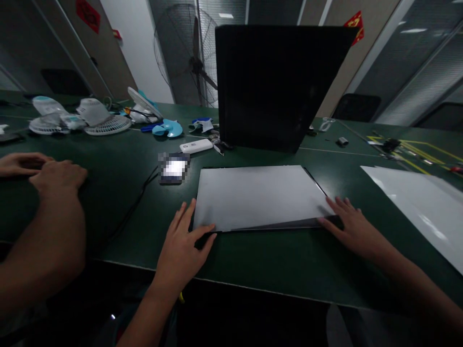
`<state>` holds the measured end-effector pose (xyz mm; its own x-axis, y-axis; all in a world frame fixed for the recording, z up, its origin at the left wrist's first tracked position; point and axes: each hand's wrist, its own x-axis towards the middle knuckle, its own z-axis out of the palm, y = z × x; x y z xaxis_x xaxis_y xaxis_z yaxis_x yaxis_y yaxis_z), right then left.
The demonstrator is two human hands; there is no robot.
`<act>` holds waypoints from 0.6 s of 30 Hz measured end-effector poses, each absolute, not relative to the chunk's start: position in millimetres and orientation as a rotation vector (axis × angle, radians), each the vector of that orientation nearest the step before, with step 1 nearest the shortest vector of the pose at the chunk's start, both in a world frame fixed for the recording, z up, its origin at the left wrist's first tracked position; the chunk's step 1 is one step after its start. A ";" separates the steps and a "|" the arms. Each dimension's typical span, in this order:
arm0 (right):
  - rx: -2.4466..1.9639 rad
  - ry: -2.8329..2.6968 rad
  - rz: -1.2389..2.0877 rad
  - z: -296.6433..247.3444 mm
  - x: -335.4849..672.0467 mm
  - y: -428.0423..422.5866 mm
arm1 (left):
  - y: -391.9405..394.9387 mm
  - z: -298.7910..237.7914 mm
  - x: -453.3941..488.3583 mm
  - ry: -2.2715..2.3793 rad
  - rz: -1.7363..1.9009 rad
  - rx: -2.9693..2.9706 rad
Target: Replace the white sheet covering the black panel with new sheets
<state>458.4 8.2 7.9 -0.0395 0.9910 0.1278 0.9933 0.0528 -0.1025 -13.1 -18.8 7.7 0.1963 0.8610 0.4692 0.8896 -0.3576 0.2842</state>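
Observation:
A pale grey-white rectangular sheet (260, 195) lies flat in a thin dark panel frame (278, 225) on the green table. Along the near right edge the sheet sits slightly askew, so a dark wedge of the frame shows. My left hand (186, 241) rests at the near left corner, fingers spread and touching the edge. At the near right corner, my right hand (349, 224) lies with fingers stretched out over the sheet's edge. Neither hand grips anything.
Behind the panel stands a large black panel (278, 86). A lit device (174, 168) with a cable and a white stick-shaped object (196, 146) lie left. White sheets (423, 202) are at right, fan parts (104, 118) at back left. Another person's hands (60, 173) rest at left.

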 end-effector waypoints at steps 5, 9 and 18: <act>-2.289 -2.027 0.141 1.2 466.4 2.7 | -16.9 2.4 -15.6 -1.767 -0.879 -2.457; -2.299 -2.034 0.062 0.8 447.6 -22.6 | -16.9 4.5 -14.7 -1.819 -0.885 -2.450; -2.124 -2.110 -0.129 -9.5 464.2 -60.7 | -16.4 0.4 -16.1 -1.813 -0.894 -2.446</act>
<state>464.2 -60.7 -9.5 0.0100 0.9867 0.1621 0.9991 -0.0033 -0.0414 -16.1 -16.4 0.4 0.1889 0.8895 0.4161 0.8717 -0.3470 0.3459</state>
